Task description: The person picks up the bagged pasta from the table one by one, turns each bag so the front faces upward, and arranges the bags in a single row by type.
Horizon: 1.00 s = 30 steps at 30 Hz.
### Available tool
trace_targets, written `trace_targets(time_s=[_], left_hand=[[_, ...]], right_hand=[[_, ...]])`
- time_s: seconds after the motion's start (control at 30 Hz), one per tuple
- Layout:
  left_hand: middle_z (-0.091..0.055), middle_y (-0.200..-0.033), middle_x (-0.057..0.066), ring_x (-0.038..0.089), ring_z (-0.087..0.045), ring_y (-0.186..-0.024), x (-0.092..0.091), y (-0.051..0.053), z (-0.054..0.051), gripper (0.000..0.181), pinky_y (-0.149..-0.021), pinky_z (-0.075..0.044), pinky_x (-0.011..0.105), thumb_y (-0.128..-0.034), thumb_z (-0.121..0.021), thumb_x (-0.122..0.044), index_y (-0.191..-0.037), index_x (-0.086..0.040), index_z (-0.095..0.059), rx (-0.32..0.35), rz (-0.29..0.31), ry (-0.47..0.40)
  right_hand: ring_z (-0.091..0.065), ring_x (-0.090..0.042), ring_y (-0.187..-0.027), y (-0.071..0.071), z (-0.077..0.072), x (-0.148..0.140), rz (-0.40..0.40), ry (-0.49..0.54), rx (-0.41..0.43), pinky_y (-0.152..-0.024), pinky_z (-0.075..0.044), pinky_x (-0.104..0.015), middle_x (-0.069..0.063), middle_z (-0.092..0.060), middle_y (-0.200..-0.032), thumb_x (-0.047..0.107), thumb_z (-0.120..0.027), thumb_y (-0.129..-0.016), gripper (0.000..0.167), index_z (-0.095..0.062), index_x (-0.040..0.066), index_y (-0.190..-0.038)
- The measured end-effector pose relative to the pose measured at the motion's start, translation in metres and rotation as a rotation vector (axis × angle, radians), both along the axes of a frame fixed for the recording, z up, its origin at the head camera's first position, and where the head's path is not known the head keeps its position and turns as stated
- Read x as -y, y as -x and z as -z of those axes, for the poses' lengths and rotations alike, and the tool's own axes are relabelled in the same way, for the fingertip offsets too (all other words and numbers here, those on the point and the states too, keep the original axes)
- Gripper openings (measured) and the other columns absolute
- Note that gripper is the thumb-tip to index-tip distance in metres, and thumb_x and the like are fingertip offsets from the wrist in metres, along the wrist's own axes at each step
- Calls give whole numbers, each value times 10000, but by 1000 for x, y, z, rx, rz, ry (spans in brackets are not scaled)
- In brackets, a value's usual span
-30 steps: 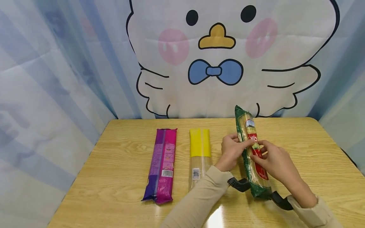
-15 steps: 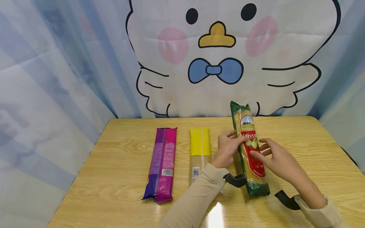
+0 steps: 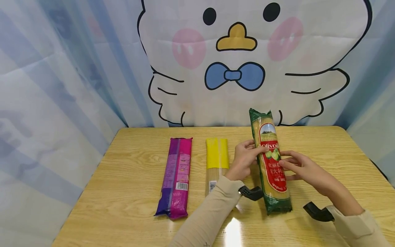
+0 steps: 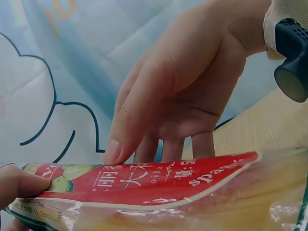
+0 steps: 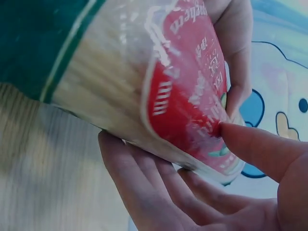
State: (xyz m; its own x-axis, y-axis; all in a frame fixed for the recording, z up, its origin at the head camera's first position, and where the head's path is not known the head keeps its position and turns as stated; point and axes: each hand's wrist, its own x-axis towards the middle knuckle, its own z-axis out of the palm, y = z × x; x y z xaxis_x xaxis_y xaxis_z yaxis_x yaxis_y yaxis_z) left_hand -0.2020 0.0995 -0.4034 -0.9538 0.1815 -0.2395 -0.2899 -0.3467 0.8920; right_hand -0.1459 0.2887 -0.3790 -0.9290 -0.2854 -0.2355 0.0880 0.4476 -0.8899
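The left hand (image 3: 243, 161) and right hand (image 3: 303, 168) both grasp a green-ended spaghetti pack (image 3: 271, 175) over the right-hand half of the wooden surface (image 3: 129, 206). The left thumb lies on the red label while the left fingers go behind the pack's left edge; the right thumb presses the label near the opposite edge, with the right fingers bent around behind. The pack tilts, label toward the person, and in the head view its far end overlaps the surface's far edge and the printed curtain (image 3: 234, 109) behind. Whether its near end touches the surface cannot be told. A band of wood runs between the right hand and the surface's right edge, giving room on that side. Left of the left hand, a yellow-topped clear pack (image 3: 217, 154) lies with its far end just inside the far edge, its near end hidden by the left sleeve (image 3: 206, 212). Farther left, a purple-and-pink pack (image 3: 174, 178) lies slightly slanted, its far end also close to the far edge. A narrow strip of wood separates these two packs, and a wider stretch extends from the purple-and-pink pack to the left edge.
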Motion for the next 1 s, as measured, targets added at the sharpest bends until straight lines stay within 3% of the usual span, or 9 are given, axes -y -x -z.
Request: trace_targets(time_s=[0.43,0.67,0.83,1.0], left_hand=[[-737,-977,75,255,-726,-848,0,1,7,297,-755,-616,398,-837,-780,-87,-1124,-117,-707,13,67,-37],[-726,-868,52,262,-737,-734,5,-1,5,247,-634,-618,392,-869,-776,-191,-1106,-138,-730,-76,128,113],[-717,-841,31,286,-737,-725,7,-1,1,300,-566,-606,359,-858,-792,-234,-1129,-123,-725,-93,103,164],[-739,-865,62,281,-742,-790,8,-3,-1,296,-631,-616,404,-838,-811,-201,-1102,-106,-716,-60,65,123]], right_hand=[[-644,-116,-958,0,7,-3,126,9,-17,-729,-613,-395,-344,-430,-1352,294,-549,-1030,663,-249,-123,-1448],[-668,-48,-870,-2,5,1,173,38,-81,-678,-619,-391,-235,-536,-1209,214,-579,-1016,614,-273,-133,-1419],[-670,-47,-861,-1,3,2,186,35,-103,-667,-619,-392,-275,-509,-1251,202,-595,-1007,592,-299,-114,-1410],[-661,-31,-875,-1,2,0,184,29,-101,-672,-618,-393,-277,-508,-1261,210,-589,-1011,585,-304,-106,-1412]])
